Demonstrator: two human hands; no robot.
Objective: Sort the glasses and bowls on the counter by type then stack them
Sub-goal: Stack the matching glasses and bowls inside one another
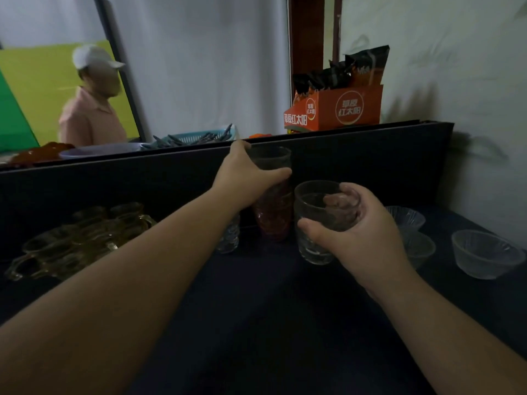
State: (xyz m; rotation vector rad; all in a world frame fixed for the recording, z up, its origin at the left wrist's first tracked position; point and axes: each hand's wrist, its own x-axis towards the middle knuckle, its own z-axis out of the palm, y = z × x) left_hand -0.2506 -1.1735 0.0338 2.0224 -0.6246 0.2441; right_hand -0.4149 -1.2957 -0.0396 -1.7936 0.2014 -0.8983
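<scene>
1. Right hand: its grip is closed around a clear glass, held above the desk; keep it upright.
2. Left hand: its grip is wrapped around the tall glass stack near the back; steady it, then lower the glass in squarely.

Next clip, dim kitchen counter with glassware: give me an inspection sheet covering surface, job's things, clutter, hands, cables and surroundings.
Surface: dark counter, dim light.
Job's things: red glass stack at the back; clear glass; three clear bowls right; amber glasses left; small clear glass.
Clutter: nothing seen.
Hands: left hand grips the stack's top glass; right hand holds the clear glass.
Cables: nothing seen.
Surroundings: orange box, blue basket on the ledge; a person beyond.
</scene>
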